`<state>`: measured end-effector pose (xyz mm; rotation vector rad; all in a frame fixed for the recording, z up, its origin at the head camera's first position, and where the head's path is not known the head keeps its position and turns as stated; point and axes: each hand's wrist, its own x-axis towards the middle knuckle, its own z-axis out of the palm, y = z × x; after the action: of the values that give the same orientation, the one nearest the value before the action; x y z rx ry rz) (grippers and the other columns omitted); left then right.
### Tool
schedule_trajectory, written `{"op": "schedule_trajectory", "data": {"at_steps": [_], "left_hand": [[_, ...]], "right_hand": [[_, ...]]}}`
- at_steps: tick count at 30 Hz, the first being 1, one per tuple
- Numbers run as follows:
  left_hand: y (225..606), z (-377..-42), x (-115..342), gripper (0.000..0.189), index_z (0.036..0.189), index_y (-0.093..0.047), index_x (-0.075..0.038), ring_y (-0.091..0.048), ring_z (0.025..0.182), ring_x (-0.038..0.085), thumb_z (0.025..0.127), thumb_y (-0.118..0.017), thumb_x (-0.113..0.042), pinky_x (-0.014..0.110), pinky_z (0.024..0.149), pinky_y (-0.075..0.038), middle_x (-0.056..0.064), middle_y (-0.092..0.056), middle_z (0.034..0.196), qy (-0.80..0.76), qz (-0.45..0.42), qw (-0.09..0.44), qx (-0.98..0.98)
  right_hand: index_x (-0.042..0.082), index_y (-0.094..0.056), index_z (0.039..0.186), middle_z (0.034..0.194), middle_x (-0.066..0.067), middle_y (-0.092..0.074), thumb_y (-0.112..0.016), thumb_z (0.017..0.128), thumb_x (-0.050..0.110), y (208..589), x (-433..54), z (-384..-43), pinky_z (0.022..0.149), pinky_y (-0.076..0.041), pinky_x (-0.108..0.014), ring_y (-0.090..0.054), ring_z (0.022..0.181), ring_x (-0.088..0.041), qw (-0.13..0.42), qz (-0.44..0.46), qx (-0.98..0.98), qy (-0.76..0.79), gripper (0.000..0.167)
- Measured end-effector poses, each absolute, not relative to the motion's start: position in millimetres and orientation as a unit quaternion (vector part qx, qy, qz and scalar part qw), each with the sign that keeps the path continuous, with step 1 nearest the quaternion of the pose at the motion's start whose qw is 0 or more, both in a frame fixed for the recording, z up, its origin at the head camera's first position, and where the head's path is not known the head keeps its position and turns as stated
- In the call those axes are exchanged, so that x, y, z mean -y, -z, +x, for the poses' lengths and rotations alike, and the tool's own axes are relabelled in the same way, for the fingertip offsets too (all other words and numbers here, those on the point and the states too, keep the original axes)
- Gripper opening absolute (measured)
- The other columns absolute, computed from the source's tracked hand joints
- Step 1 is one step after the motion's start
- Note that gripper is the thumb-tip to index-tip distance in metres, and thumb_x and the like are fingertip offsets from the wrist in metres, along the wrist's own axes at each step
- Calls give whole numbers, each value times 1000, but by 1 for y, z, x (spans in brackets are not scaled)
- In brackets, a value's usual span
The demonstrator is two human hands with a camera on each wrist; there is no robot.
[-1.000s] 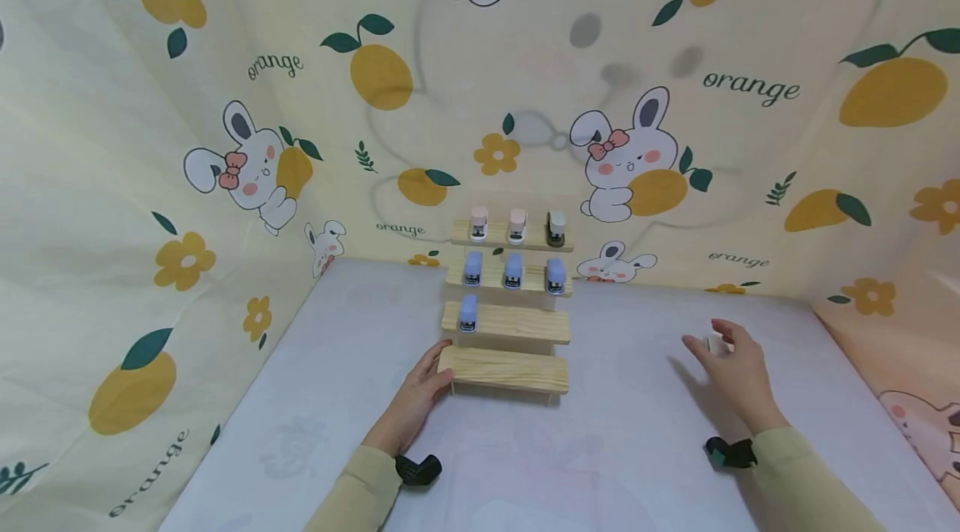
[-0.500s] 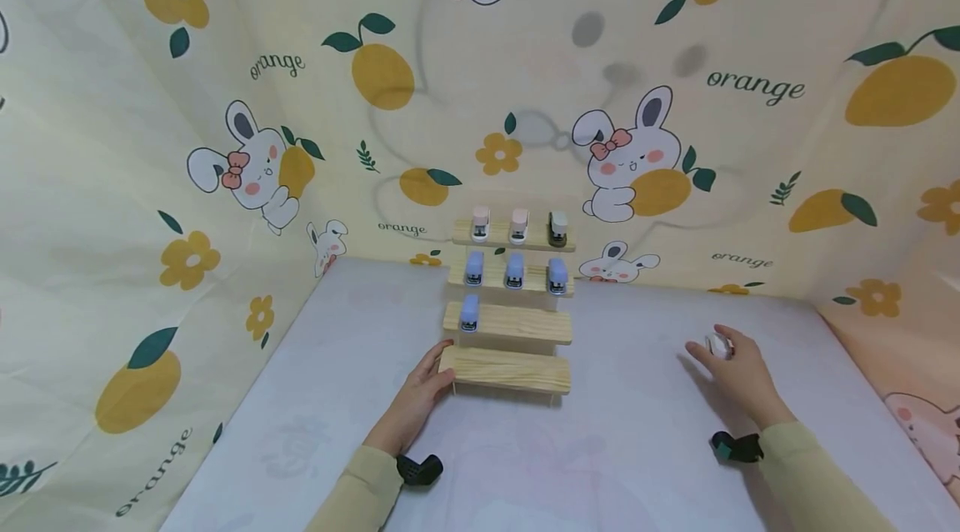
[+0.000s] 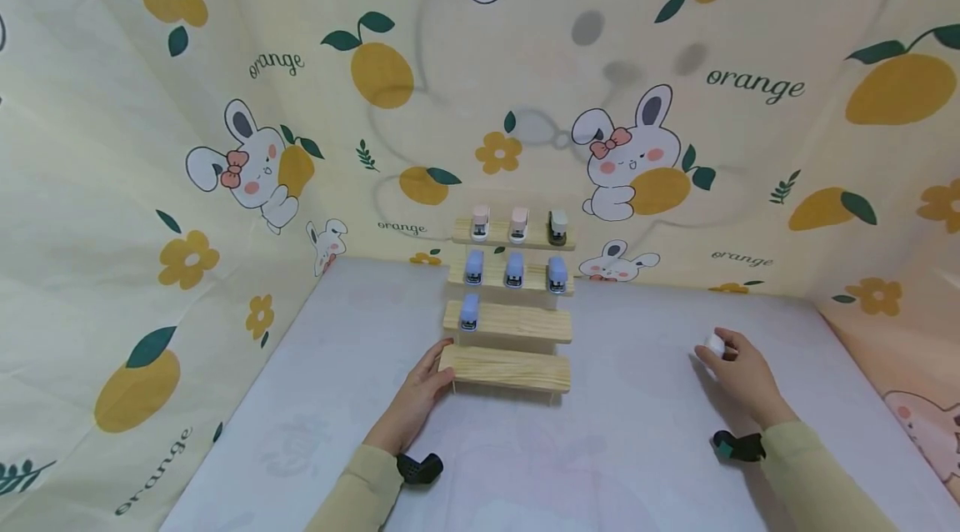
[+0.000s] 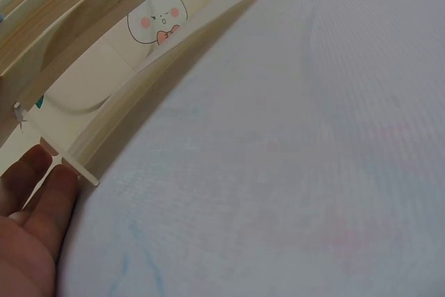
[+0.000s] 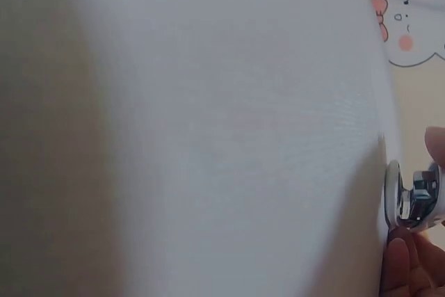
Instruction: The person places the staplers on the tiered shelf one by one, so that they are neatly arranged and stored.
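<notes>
A tiered wooden display shelf stands mid-table in the head view. My left hand grips the left end of its lowest tier; in the left wrist view, fingertips touch the thin side support. To the right, my right hand pinches a small white stapler between thumb and fingers. Its metal front and base show in the right wrist view, low against the white table surface; whether it touches cannot be told. A lone blue stapler sits at the left of the second-lowest tier.
Blue staplers line the tier above. On the top tier stand two pink staplers and a grey-green one. Printed cloth walls enclose the white table at the back and sides.
My right hand has shifted slightly right and turned the white stapler, its fingers drawing closer together around it. My left hand stays at the shelf's end.
</notes>
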<state>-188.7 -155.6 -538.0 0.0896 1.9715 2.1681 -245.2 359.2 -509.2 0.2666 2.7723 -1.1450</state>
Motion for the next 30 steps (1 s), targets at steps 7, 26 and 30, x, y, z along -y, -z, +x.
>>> {"op": "schedule_trajectory", "data": {"at_steps": [7, 26, 30], "left_hand": [[538, -189, 157, 58, 151, -31, -24, -21, 143, 20, 98, -54, -21, 41, 115, -21, 5, -19, 159, -734, 28, 105, -671], [540, -188, 155, 58, 151, -31, -24, -19, 144, 19, 99, -54, -22, 41, 116, -20, 3, -18, 159, -731, 24, 107, -674], [538, -187, 154, 57, 151, -31, -23, -20, 144, 19, 99, -53, -21, 41, 115, -21, 3, -19, 159, -734, 27, 103, -670]], "right_hand": [[-6, -18, 149, 145, -37, -25, -54, 91, 58, 510, -357, -242, 99, -37, -64, -33, 127, -51, 78, 73, -916, 386, 93], [2, -37, 143, 134, -24, -45, -64, 86, 57, 500, -315, -228, 80, -50, -42, -52, 108, -35, 27, 2, -933, 359, 83], [4, -43, 140, 128, -21, -52, -66, 86, 54, 490, -301, -225, 73, -49, -35, -56, 99, -29, -14, -36, -934, 356, 77]]}}
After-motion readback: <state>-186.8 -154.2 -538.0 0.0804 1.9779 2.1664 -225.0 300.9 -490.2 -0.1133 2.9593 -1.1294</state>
